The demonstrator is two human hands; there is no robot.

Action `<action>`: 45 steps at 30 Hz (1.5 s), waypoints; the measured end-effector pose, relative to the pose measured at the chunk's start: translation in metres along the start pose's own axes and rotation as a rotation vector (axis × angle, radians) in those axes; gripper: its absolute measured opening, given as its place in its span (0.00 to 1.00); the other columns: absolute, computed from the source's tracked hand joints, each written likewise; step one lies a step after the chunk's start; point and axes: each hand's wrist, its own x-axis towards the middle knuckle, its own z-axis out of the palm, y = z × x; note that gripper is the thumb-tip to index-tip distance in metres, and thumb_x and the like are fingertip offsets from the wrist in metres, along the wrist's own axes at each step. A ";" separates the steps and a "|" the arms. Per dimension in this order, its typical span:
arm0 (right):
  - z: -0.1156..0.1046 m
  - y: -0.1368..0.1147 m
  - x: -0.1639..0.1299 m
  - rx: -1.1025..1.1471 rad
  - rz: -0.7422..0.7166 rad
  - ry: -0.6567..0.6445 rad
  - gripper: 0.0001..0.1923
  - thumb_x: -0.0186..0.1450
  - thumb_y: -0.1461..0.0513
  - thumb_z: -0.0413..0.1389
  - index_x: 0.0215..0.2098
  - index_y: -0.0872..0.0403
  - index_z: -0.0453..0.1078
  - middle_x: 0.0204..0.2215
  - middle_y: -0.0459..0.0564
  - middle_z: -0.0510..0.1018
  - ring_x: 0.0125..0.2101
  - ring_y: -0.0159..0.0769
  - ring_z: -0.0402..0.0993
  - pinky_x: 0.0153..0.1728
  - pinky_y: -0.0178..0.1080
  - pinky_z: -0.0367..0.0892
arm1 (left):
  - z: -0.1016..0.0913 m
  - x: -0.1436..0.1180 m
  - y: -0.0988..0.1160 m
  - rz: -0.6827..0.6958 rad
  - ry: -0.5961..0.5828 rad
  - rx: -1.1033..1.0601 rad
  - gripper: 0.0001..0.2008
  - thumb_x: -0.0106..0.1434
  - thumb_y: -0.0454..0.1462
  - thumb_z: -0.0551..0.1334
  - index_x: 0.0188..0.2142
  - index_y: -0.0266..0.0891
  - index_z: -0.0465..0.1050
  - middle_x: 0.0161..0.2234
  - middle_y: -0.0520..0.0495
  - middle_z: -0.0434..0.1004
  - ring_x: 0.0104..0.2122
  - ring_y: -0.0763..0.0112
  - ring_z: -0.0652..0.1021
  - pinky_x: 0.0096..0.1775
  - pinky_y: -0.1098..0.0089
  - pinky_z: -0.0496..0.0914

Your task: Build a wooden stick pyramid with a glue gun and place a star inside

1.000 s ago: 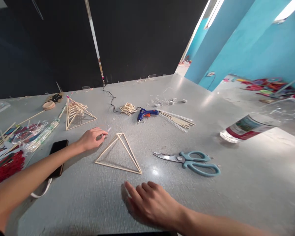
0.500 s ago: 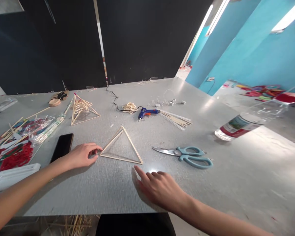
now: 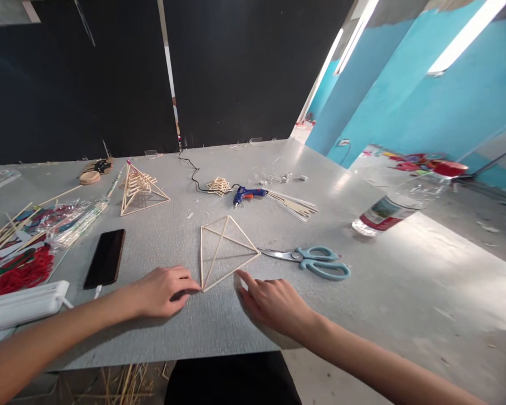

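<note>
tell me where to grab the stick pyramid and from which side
Pinch the stick pyramid at its near corner, where the thin sticks meet on the table and the left hand fingertips touch it. Come in low from the near side. The joints likely take a grip better than a single stick; the scissors crowd its right.

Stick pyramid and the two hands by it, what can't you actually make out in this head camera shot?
- Left hand: fingertips curl under at the stick pyramid corner, so a pinch cannot be told from a touch.
- Right hand: palm side faces down, hidden; contact with the pyramid is unclear.
- Bottle label: too small and blurred to read.
- White case: cut off by the left edge.
- Glue gun cord: its far end disappears at the table's back edge.
</note>
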 end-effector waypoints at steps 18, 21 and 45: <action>0.011 0.006 -0.027 -0.031 0.208 -0.081 0.26 0.79 0.53 0.40 0.71 0.50 0.60 0.35 0.54 0.84 0.32 0.41 0.80 0.31 0.38 0.51 | 0.051 0.000 0.035 0.334 0.027 0.140 0.14 0.67 0.33 0.62 0.50 0.43 0.80 0.40 0.45 0.80 0.40 0.65 0.79 0.40 0.68 0.74; 0.009 0.003 -0.020 -0.022 0.210 -0.081 0.26 0.79 0.52 0.41 0.71 0.49 0.61 0.37 0.56 0.84 0.36 0.43 0.81 0.34 0.37 0.56 | 0.046 -0.014 0.019 0.258 0.094 0.208 0.12 0.68 0.35 0.61 0.48 0.43 0.81 0.40 0.44 0.80 0.40 0.65 0.79 0.41 0.68 0.73; 0.051 0.018 -0.088 0.247 0.066 0.586 0.21 0.78 0.56 0.45 0.60 0.58 0.69 0.54 0.62 0.78 0.56 0.53 0.70 0.56 0.54 0.68 | 0.022 -0.055 -0.026 -0.340 0.261 0.454 0.12 0.73 0.41 0.59 0.48 0.42 0.79 0.37 0.46 0.81 0.38 0.63 0.80 0.36 0.68 0.67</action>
